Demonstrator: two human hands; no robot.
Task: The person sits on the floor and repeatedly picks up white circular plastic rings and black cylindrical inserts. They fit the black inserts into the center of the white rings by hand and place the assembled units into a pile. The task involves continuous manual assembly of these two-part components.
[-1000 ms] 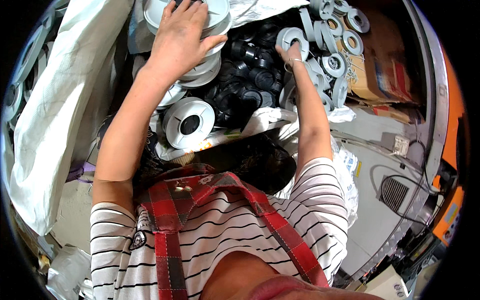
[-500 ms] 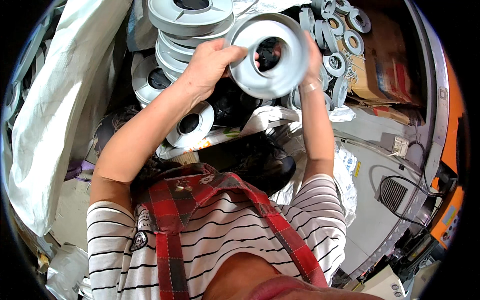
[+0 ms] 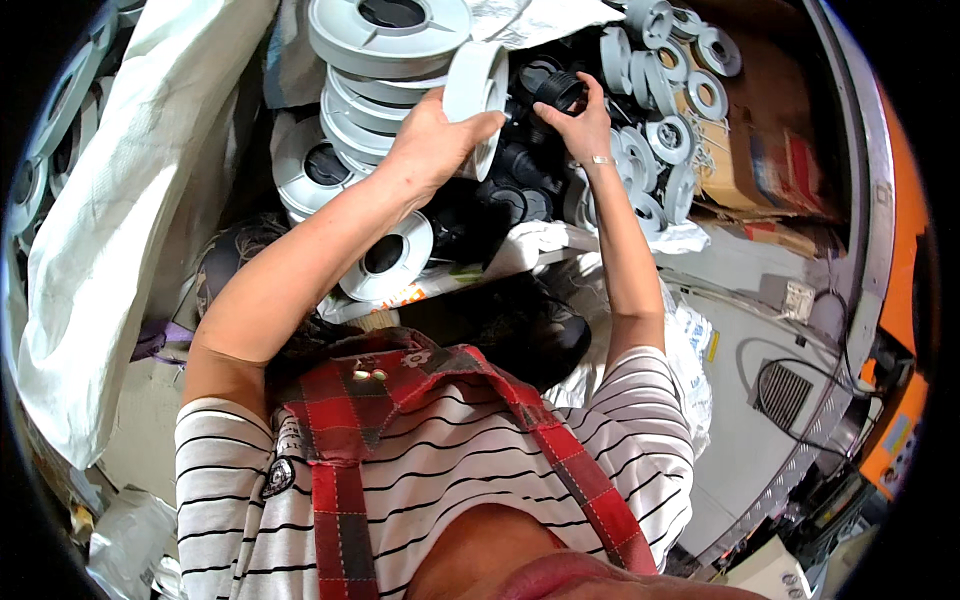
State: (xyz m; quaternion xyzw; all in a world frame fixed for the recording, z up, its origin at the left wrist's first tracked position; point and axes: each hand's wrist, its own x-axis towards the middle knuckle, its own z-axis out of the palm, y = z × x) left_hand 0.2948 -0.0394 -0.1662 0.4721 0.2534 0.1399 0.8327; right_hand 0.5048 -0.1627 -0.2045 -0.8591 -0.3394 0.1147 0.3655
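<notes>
My left hand (image 3: 440, 140) grips a light grey plastic ring (image 3: 472, 92), tilted nearly on edge, with the thumb on its near side. To the right, my right hand (image 3: 582, 125) holds a black ribbed plastic cap (image 3: 560, 92) between thumb and fingers. Beneath both hands lies a heap of loose black round caps (image 3: 520, 165). Left of the held ring rises a stack of wide grey flanged discs (image 3: 345, 65) with black centres. A single grey disc with a dark centre (image 3: 390, 262) lies nearer to me, below my left wrist.
Small grey rings (image 3: 672, 138) are piled at the right, beside a cardboard sheet (image 3: 770, 130) and thin white sticks. A large white sack (image 3: 120, 200) stands at the left. A grey machine panel (image 3: 730, 400) with a black cable and an orange housing (image 3: 900, 430) is on the right.
The grey ring has turned from facing me to nearly edge-on and shifted left. My right hand has left the ring and now holds a black cap.
</notes>
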